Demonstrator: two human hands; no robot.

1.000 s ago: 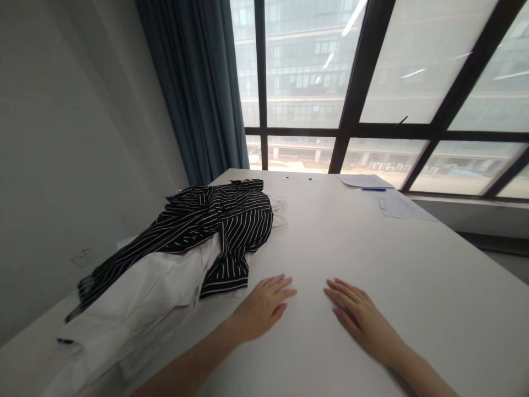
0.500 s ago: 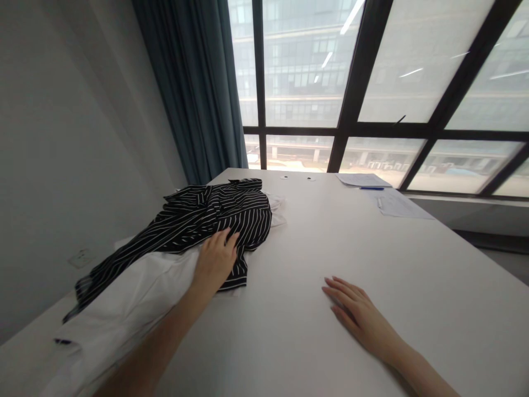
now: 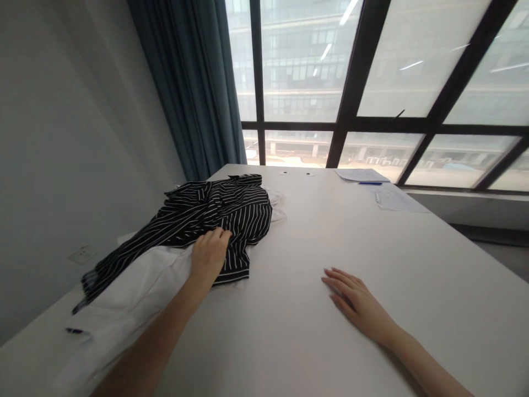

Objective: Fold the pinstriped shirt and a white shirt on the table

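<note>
A black shirt with white stripes point(image 3: 243, 212) lies rumpled on the left side of the white table, one sleeve stretched toward the near left. Beneath and in front of it is a white garment point(image 3: 142, 286), whose far edge also shows past the striped shirt. My left hand point(image 3: 210, 251) is on the lower part of the striped shirt, its fingers curled into the fabric; the fingertips are partly hidden. On the bare tabletop to the right, my right hand point(image 3: 357, 303) rests palm down with fingers stretched out, touching only the table.
The white table point(image 3: 289, 331) reaches back to the windows. Papers point(image 3: 361, 175) and a blue pen point(image 3: 371, 183) lie at its far right, with another sheet point(image 3: 400, 199) closer. A blue curtain point(image 3: 198, 82) hangs beside the wall at the left.
My left hand has drawn slightly back and left, and its fingers have curled into the striped shirt. My right hand stays on the table; the view has shifted slightly.
</note>
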